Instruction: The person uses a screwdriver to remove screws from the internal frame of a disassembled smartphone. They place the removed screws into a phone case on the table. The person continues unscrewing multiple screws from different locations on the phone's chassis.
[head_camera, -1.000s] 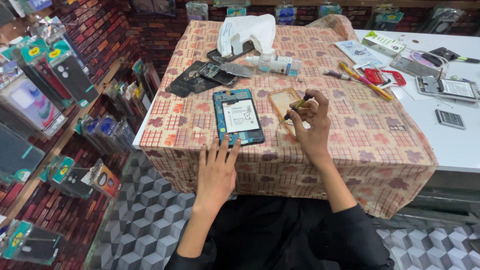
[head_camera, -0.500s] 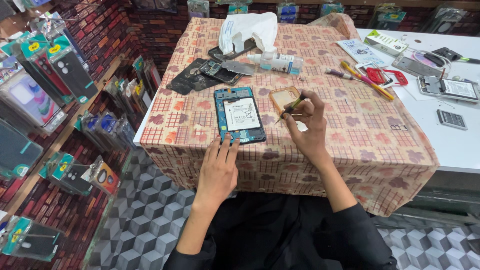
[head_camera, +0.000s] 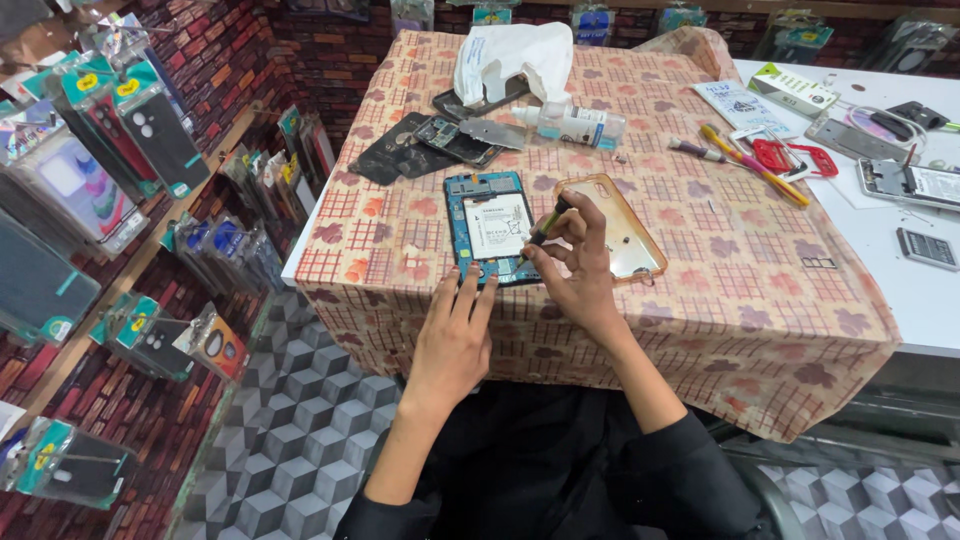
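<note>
opened phone back off, internals bare | left hand flat, steadying its near edge | right hand gripped screwdriver over it | clear case aside | reassembly looked undone

Hanging clear blister packs w/ dark phone cases, teal-yellow header cards, well left of fingers. White-green flat carton far upper right of fingertips. Pale rectangular label on opened blue phone's battery, just left of right-hand fingers.
</note>
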